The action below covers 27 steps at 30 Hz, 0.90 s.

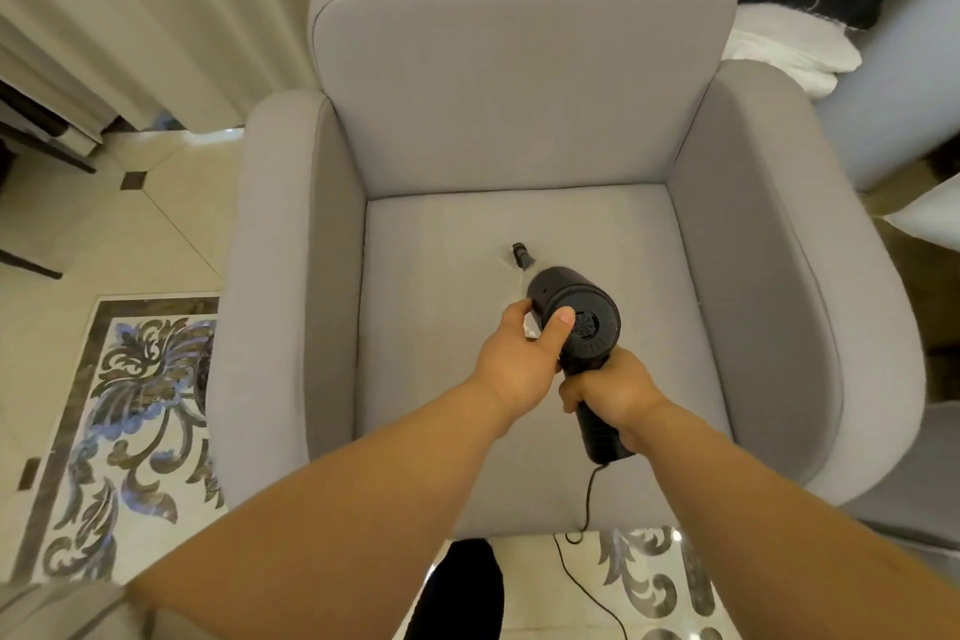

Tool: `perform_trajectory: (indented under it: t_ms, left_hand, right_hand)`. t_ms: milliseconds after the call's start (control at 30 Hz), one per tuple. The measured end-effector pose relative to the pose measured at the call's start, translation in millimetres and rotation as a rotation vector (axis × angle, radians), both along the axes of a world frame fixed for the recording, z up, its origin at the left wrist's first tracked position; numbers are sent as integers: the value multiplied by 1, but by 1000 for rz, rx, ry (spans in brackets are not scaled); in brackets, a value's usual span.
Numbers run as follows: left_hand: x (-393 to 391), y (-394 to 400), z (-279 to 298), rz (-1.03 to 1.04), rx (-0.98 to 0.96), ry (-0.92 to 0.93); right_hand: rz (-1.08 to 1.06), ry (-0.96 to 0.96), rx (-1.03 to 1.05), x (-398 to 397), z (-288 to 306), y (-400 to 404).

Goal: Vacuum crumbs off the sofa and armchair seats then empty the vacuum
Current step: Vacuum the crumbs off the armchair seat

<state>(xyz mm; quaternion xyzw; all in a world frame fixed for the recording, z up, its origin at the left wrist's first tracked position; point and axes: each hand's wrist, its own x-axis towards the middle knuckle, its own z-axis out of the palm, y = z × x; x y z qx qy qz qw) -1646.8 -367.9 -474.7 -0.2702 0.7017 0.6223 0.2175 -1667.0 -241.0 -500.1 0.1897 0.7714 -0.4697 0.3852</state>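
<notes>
A grey armchair (519, 120) fills the middle of the view, its seat cushion (431, 307) facing me. A black handheld vacuum (587, 312) hovers over the seat, and its narrow nozzle (521, 255) points down at the cushion near the centre. My right hand (613, 395) grips the vacuum's handle from behind. My left hand (524, 353) holds the side of the vacuum's round body, thumb on its rear. A black cord (589, 499) hangs from the handle over the seat's front edge to the floor.
Pale curtains (156, 5) hang at the left. Patterned floor tiles (130, 405) lie left of and in front of the chair. White bedding (789, 47) and a pillow (930, 218) sit at the right, beside the chair's right arm (779, 276).
</notes>
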Motion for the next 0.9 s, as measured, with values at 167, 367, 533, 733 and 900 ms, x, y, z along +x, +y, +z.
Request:
perform_trajectory:
  t_ms: [167,367,533,733,900]
  left_hand:
    - [-29,-16,-16,-48,5,-33]
    - [-18,-10,-16,-74,20,-52]
    - [15,5,-4,-96,28,-84]
    - [72,40,-1,-102,20,-98]
    - [97,61,5,-58,32,-65]
  right_hand:
    - [-10,-65,36,-25,-15,-15]
    - [-4,-103,39,-14,-9,-7]
    - [19,-134,29,18,1,12]
    - [23,-155,37,74,3,46]
    - [37,-96,35,98,11,65]
